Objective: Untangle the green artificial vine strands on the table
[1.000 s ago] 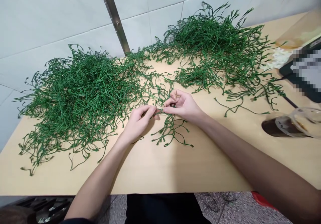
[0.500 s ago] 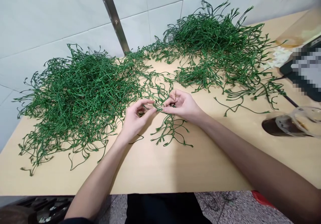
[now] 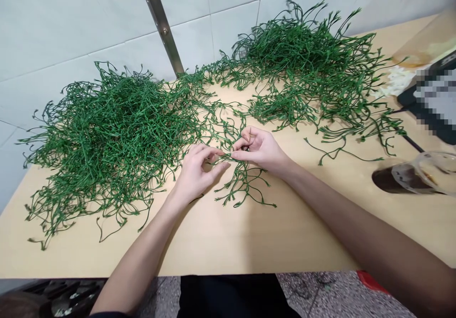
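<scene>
My right hand [image 3: 261, 149] pinches a thin green artificial plant stem between thumb and forefinger, above the middle of the table. My left hand [image 3: 200, 171] is just to the left, its thumb and forefinger parted around the stem's end; whether a fingertip touches it is hard to make out. Below the hands lies a small cluster of branching green stems [image 3: 242, 185] with forked tips. A large tangled pile of the same stems [image 3: 117, 128] spreads beside my left hand, and a second pile [image 3: 302, 56] sits at the back right.
At the right edge are a plastic cup of dark drink [image 3: 402, 178], a dark device with a blurred screen [image 3: 440, 92] and some white pieces [image 3: 395, 81]. A metal strip [image 3: 162, 25] runs down the tiled wall behind the wooden table [image 3: 213, 242].
My left thumb and forefinger have come apart from their pinch, and that hand has shifted slightly right. My right hand stays almost in place with the stem.
</scene>
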Available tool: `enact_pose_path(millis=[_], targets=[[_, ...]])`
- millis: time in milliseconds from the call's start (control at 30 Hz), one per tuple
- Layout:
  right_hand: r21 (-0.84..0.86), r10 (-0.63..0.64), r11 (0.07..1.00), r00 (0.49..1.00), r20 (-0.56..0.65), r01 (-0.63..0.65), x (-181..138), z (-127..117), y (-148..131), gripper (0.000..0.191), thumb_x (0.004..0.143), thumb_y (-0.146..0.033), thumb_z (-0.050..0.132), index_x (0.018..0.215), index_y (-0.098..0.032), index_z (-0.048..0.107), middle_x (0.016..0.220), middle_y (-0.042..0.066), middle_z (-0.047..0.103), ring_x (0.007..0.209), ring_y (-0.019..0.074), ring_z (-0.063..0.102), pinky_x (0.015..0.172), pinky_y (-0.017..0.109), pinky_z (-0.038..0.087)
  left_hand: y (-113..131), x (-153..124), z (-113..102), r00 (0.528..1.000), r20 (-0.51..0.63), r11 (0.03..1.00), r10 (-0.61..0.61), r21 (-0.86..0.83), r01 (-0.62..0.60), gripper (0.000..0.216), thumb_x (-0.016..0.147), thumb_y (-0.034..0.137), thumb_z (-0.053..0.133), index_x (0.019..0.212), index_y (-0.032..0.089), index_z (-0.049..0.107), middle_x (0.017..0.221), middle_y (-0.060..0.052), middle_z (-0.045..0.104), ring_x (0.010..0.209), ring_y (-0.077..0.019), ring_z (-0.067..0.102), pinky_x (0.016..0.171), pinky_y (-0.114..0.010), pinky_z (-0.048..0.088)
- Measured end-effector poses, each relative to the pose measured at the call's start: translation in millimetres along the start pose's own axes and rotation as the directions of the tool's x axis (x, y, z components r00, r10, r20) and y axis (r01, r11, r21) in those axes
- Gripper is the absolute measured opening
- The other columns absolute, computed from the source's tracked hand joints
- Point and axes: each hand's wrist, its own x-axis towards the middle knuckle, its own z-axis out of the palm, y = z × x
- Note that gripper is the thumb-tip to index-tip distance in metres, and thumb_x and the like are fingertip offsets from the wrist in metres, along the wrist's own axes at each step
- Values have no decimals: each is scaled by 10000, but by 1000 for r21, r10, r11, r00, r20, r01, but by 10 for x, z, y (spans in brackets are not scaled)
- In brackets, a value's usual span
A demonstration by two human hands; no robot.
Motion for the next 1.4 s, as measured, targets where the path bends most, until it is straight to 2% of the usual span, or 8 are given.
enact_pose_path(millis=[133, 267, 467, 667, 900, 1067, 1267, 1400], targets=[[-13, -2, 1000, 1000, 6, 2, -3, -5, 22, 522, 550, -246, 893, 708, -227, 396, 664, -26, 690, 605, 106, 583, 654, 285, 477, 15, -15, -2, 997, -61, 992, 46, 120, -39, 109, 804, 304, 739, 882, 237, 704, 989, -46, 535, 1012, -225, 483, 907, -408, 444], [-15, -4, 1000, 1000, -5, 4, -5, -4, 30, 516, 548, -244, 890, 710, -226, 401, 670, -27, 691, 606, 105, 585, 653, 282, 479, 41, -29, -12, 993, -34, 985, 116, 130, -111, 80, 845, 305, 691, 860, 226, 693, 1148, -70, 523, 1136, -253, 439, 976, -446, 414], [-14, 7, 1000, 1000, 0, -7, 3, -1, 20, 538, 518, -258, 898, 717, -227, 400, 648, -34, 685, 590, 106, 587, 611, 266, 468, 64, -30, -37, 986, 45, 987, 160, 26, -161, 109, 880, 315, 640, 845, 222, 685, 1090, -55, 613, 1090, -237, 494, 1007, -460, 412], [14, 19, 1000, 1000, 12, -19, 0, -10, 24, 526, 547, -233, 882, 732, -227, 391, 653, -32, 704, 591, 104, 611, 604, 252, 466, 72, -41, -39, 964, 85, 967, 251, -65, -246, 172, 858, 345, 680, 987, 235, 704, 1180, -67, 623, 1112, -235, 501, 985, -443, 431], [-10, 22, 1000, 1000, 2, -22, -8, -25, 34, 546, 523, -248, 903, 731, -227, 399, 684, -20, 710, 637, 124, 638, 642, 271, 500, 75, -18, -35, 970, 33, 964, 242, -122, -237, 229, 891, 291, 641, 1102, 221, 691, 1052, -69, 674, 996, -208, 565, 918, -407, 467], [-19, 35, 999, 999, -5, -35, -13, -29, 42, 518, 546, -233, 887, 738, -227, 406, 692, -24, 712, 631, 121, 632, 630, 269, 500, 33, -11, -2, 969, 18, 966, 248, -85, -246, 244, 909, 219, 605, 1140, 202, 681, 1026, -74, 692, 961, -197, 581, 890, -391, 485], [4, 24, 1000, 1000, -5, -24, -8, -19, 38, 542, 527, -248, 908, 727, -226, 404, 693, -18, 717, 652, 128, 647, 660, 276, 512, -13, -23, 48, 942, 17, 939, 336, -80, -334, 344, 925, 156, 553, 1257, 213, 622, 1196, -90, 695, 1106, -204, 599, 959, -410, 499], [-1, 30, 1000, 999, -20, -30, 3, -19, 38, 576, 499, -272, 926, 738, -228, 403, 695, -20, 715, 627, 126, 638, 626, 268, 498, -38, -27, 39, 903, -42, 904, 427, -4, -427, 348, 943, 122, 509, 1250, 238, 625, 1129, -71, 720, 1030, -188, 601, 923, -401, 506]])
